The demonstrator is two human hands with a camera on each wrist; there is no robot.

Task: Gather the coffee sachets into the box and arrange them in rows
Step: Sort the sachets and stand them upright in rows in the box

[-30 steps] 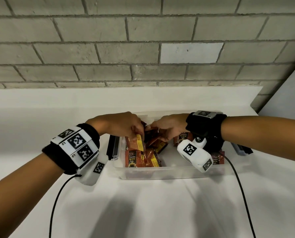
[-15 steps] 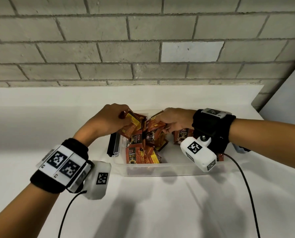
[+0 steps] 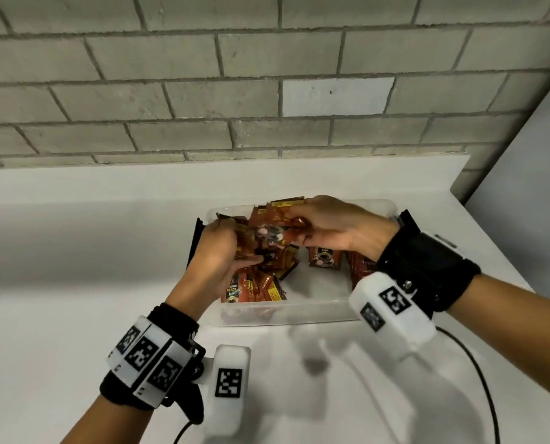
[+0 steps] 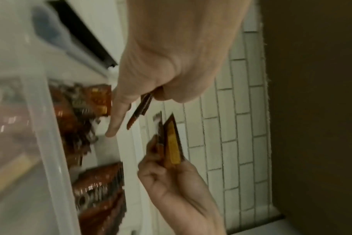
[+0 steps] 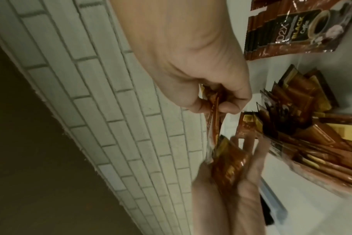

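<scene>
A clear plastic box (image 3: 299,312) stands on the white counter. Loose brown and gold coffee sachets (image 3: 254,288) lie heaped in its left half. A flat stack of sachets (image 3: 325,257) lies at the middle, seen up close in the right wrist view (image 5: 291,28). My left hand (image 3: 235,245) grips a few sachets (image 5: 227,162) above the box's left side. My right hand (image 3: 296,224) pinches a small bundle of sachets (image 3: 280,213) right beside it, over the back of the box. The two bundles meet between the hands. In the left wrist view the left hand (image 4: 143,101) pinches a thin sachet (image 4: 140,109) edge-on, its forefinger straight.
Black latches sit on the box's left (image 3: 194,241) and right (image 3: 406,219) ends. A grey brick wall (image 3: 267,91) rises behind the counter's raised back edge. Black cables (image 3: 478,363) trail from both wrist units over the counter in front.
Both hands have risen out of the box with sachets. The left forearm has swung down toward me, and the hands now hold their bundles together over the box's back left.
</scene>
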